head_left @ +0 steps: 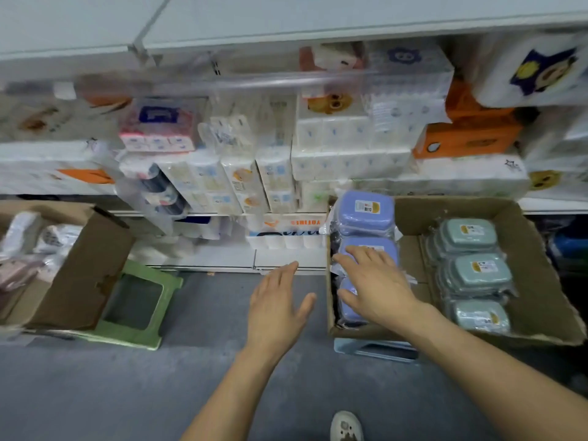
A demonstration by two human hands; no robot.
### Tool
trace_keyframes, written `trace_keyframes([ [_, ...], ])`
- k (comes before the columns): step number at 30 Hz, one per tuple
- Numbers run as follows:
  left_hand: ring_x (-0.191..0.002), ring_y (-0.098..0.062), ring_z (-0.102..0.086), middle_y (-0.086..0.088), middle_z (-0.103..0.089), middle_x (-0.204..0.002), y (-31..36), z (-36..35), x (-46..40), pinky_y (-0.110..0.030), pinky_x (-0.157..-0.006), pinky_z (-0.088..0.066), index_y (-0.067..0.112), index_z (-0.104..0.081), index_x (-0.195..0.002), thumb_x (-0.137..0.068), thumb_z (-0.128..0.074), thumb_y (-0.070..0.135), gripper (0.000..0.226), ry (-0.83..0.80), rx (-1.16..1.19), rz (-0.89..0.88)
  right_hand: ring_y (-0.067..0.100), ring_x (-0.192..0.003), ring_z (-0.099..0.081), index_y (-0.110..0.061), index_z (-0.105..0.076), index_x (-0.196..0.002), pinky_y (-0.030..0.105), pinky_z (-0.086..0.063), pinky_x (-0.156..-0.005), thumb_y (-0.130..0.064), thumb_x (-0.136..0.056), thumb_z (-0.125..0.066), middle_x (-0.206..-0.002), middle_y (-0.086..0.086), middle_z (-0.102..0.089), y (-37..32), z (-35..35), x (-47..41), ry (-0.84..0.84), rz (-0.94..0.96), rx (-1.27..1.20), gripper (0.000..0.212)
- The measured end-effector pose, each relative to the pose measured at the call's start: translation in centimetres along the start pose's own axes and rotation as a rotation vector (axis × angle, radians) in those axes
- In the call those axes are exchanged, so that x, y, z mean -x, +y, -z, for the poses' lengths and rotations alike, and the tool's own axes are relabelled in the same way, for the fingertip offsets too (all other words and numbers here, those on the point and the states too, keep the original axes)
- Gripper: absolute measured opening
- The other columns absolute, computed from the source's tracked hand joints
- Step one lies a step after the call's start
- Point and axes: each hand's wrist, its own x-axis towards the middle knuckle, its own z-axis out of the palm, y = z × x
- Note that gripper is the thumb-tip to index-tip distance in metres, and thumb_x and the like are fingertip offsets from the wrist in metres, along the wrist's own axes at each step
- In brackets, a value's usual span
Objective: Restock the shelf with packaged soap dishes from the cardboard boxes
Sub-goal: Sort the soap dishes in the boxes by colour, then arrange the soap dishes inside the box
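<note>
Head view, looking down at a shop aisle. An open brown cardboard box [534, 249] at right rests on a pale blue plastic stool [375, 350] and holds two rows of soap dishes sealed in clear, crinkled plastic film: a row of rounded-rectangular lilac plastic soap dishes [366, 211] along its left wall, and a row of three matching pale teal plastic soap dishes [477, 275] toward its right side, each lid bearing a small white-and-yellow label. The right hand [375, 281] lies flat on the lilac row, its fingers [350, 261] spread and straight, touching the film over the middle and near packs without curling round them. The left hand [276, 303] hovers over the grey floor [127, 393] just left of that box, palm down, fingers extended and relaxed, holding nothing. A second brown cardboard box [79, 275] at left, one flap torn, sits on a light green plastic stool [140, 313] and contains film-wrapped goods in white and dusty pink, too blurred to identify. Behind both boxes, the white metal shelf [286, 259] carries soft, film-wrapped white tissue packs [334, 135] and orange cartons [471, 138]. A white shoe [346, 424] shows at the bottom edge.
</note>
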Motion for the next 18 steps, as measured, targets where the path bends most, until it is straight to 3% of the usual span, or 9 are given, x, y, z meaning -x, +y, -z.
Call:
trace_keyframes([
  [3, -0.122, -0.018, -0.053, 0.005, -0.057, -0.133, -3.0, 3.8, 1.6, -0.036, -0.099, -0.044, 0.024, -0.05, -0.138, -0.088, -0.049, 0.05, 0.056, 0.174, -0.054, -0.057, 0.028, -0.127, -0.048, -0.021, -0.046, -0.141, 0.043, -0.037, -0.104, -0.037, -0.088, -0.062, -0.141, 0.004, -0.049, -4.4, 2.4, -0.5, 0.137, 0.048, 0.001, 0.058],
  [5, -0.115, -0.017, -0.057, 0.007, -0.061, -0.125, -5.7, 6.5, 2.7, -0.036, -0.092, -0.048, 0.025, -0.054, -0.132, -0.086, -0.047, 0.051, 0.053, 0.261, -0.049, -0.069, 0.03, -0.107, -0.063, -0.016, -0.061, -0.126, 0.043, -0.05, -0.088, -0.033, -0.073, -0.078, -0.122, 0.007, -0.063, -7.8, 3.1, -1.4, 0.25, 0.093, 0.011, 0.058],
  [7, -0.114, -0.016, -0.057, 0.008, -0.061, -0.123, -9.0, 9.7, 3.9, -0.036, -0.091, -0.049, 0.025, -0.054, -0.131, -0.087, -0.047, 0.05, 0.051, 0.29, -0.048, -0.063, 0.03, -0.098, -0.066, -0.015, -0.065, -0.12, 0.042, -0.053, -0.082, -0.034, -0.067, -0.082, -0.115, 0.007, -0.067, -11.9, 3.7, -2.6, 0.322, 0.136, 0.01, 0.059],
  [12, -0.111, -0.018, -0.058, 0.005, -0.062, -0.121, -19.8, 17.7, 7.2, -0.035, -0.087, -0.049, 0.023, -0.054, -0.132, -0.089, -0.044, 0.05, 0.052, 0.316, -0.128, -0.025, 0.029, -0.104, -0.062, -0.015, -0.06, -0.125, 0.041, -0.052, -0.084, -0.035, -0.079, -0.064, -0.12, 0.006, -0.063, -24.8, 3.9, -5.6, 0.387, 0.211, -0.107, 0.051],
  [18, -0.118, -0.021, -0.055, 0.005, -0.057, -0.13, -35.6, 25.7, 12.5, -0.038, -0.092, -0.049, 0.024, -0.05, -0.137, -0.086, -0.039, 0.054, 0.06, 0.252, -0.154, 0.071, 0.028, -0.12, -0.049, -0.02, -0.048, -0.138, 0.04, -0.045, -0.089, -0.032, -0.091, -0.061, -0.137, 0.002, -0.05, -41.3, 0.6, -9.4, 0.314, 0.203, -0.25, 0.05],
])
